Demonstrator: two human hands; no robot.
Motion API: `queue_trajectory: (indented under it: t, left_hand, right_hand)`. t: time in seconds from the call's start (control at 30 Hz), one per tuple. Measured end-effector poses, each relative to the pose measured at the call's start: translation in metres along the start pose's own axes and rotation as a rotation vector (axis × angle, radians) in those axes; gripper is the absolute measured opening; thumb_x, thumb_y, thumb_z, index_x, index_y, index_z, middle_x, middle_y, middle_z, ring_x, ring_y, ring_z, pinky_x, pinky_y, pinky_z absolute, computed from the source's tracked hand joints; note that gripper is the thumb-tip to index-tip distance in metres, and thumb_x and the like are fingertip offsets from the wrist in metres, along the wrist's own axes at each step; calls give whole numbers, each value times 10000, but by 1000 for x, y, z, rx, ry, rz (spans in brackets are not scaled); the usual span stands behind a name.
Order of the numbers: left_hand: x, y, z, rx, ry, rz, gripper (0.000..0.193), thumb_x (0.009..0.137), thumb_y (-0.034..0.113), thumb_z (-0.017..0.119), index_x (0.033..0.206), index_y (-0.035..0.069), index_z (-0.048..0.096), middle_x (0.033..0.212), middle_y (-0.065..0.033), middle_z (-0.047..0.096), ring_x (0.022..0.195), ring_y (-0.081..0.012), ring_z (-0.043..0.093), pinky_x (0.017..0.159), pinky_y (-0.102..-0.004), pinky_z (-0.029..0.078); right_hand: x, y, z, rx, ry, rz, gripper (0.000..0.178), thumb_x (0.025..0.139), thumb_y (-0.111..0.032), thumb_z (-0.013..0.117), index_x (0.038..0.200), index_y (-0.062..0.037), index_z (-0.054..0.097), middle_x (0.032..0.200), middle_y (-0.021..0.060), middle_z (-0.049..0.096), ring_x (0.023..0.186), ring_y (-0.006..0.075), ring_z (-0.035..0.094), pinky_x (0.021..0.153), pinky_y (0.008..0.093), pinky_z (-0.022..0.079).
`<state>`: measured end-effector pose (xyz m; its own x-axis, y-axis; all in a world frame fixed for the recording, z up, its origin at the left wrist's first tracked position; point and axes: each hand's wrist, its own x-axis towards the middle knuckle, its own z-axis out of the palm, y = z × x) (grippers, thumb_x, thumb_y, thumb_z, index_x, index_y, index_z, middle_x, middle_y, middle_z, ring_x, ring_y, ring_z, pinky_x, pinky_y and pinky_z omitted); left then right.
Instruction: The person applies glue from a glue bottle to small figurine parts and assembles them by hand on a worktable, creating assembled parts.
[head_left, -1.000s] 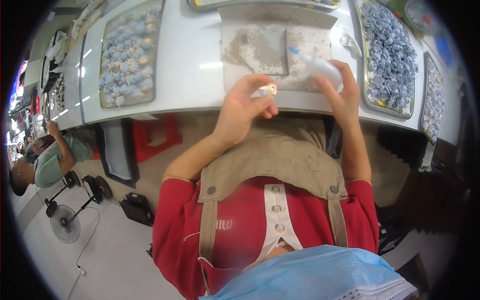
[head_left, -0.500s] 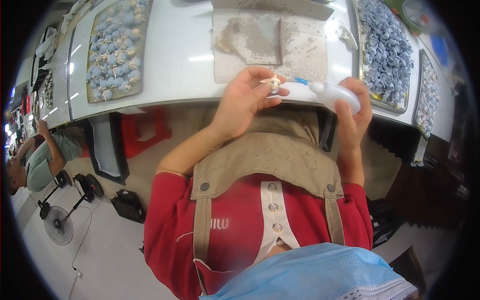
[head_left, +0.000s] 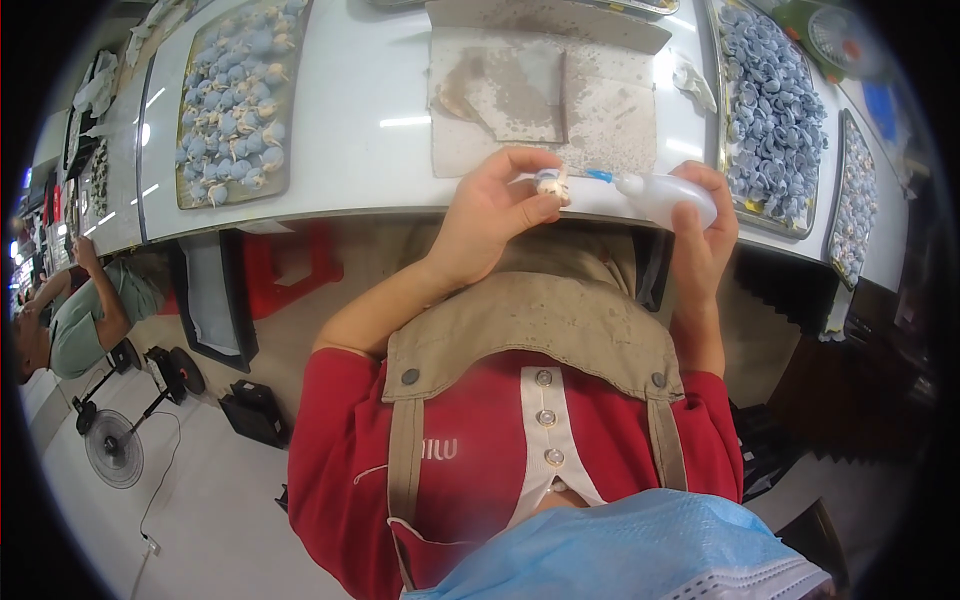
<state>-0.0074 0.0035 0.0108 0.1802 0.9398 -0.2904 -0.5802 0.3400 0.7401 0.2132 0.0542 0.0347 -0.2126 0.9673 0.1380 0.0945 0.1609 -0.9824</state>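
Observation:
Between the thumb and fingers of my left hand (head_left: 493,212) is a small cream-coloured figurine piece (head_left: 551,187) with a bluish part on its upper side. My right hand (head_left: 704,218) is wrapped round a translucent white squeeze bottle (head_left: 672,199), held tilted nearly level. Its blue nozzle tip (head_left: 600,175) points left at the figurine piece, a short gap away from it. Both hands are above the table's near edge. Fingers partly cover the piece, so its finer shape is hard to make out.
A stained cardboard sheet (head_left: 610,125) lies on the white table (head_left: 365,150). To the left is a tray (head_left: 290,150) of blue-and-cream pieces; to the right, a tray (head_left: 722,150) of blue-grey curved pieces. A crumpled white cloth (head_left: 694,85) and a small fan (head_left: 838,35) are beyond. Another person (head_left: 85,320) sits at far left.
My left hand has turned the figurine piece, so its bluish part now faces up. The bottle has shifted slightly left and down, and its tip remains apart from the piece.

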Motion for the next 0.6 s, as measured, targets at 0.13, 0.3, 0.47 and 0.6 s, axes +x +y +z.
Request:
queue_trajectory:
  t: [0.13,0.3,0.47,0.6]
  left_hand:
    - [1,1,-2,143,16,8,373,835,33,609,1186,17,484,983,-55,591,824,-113,571,728,-234,462]
    - [-2,1,3,98,52,30,360,817,4,625,1160,9,519,896,-42,610,785,-79,565,704,-203,458]
    - [-3,-2,-2,281,75,90,370,799,-9,643,1152,17,535,840,-29,617,772,-53,552,690,-177,447]
    - [-3,-1,0,316,87,86,352,794,-9,648,1131,20,552,847,-18,605,743,-41,537,677,-166,437]
  right_hand:
    - [1,-2,-3,-131,-23,-101,262,731,-74,659,958,-1,550,938,67,520,857,149,496,769,259,404]
    - [3,-8,-4,-334,-21,-233,297,639,-66,714,897,-5,580,896,88,524,834,206,495,762,294,402]
    - [4,-18,-2,-476,-33,-318,306,568,-94,771,815,-30,602,817,67,527,844,228,469,760,321,383]
    - [6,-25,0,-534,-55,-354,314,552,-110,783,801,-36,606,789,66,520,803,227,461,734,321,374]
